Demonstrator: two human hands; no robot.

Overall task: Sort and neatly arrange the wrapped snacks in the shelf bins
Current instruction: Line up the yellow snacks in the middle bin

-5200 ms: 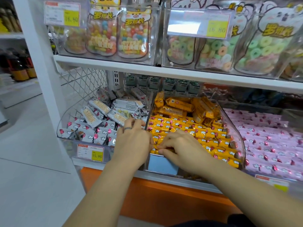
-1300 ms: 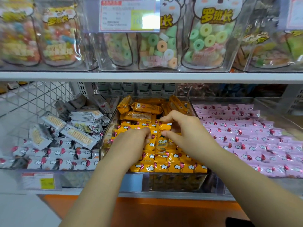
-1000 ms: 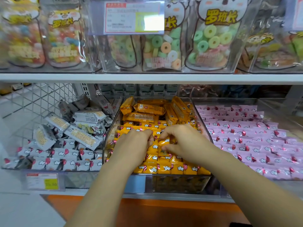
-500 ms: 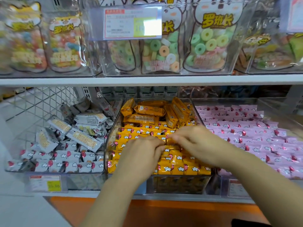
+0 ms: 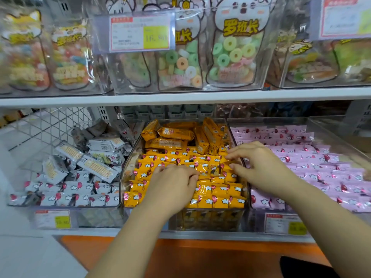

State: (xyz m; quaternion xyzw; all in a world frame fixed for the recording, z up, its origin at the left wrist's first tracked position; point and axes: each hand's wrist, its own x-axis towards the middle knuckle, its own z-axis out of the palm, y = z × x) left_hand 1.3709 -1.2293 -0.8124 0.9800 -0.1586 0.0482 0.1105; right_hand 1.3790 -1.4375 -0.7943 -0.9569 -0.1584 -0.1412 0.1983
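Observation:
The middle clear bin [image 5: 208, 219] holds yellow wrapped snacks [image 5: 212, 189] lined up in rows, with loose yellow packs [image 5: 174, 133] piled at its back. My left hand [image 5: 172, 185] lies palm down on the rows at the left centre, fingertips bent onto the packs. My right hand [image 5: 259, 165] reaches over the bin's right wall, and its straight fingers touch the yellow packs near that wall. The left bin holds grey-white snacks [image 5: 66, 189], neat in front and jumbled behind. The right bin holds pink snacks [image 5: 313, 163] in rows.
A white shelf board [image 5: 180, 97] runs just above the bins and carries clear boxes of ring-candy bags [image 5: 234, 55] with a price tag [image 5: 140, 34]. A wire mesh panel [image 5: 50, 125] closes the left side. An orange base [image 5: 200, 255] lies below.
My hands, close together at the bin's centre half a second ago, have parted. The right hand has slid toward the bin's right wall; the left stays on the rows.

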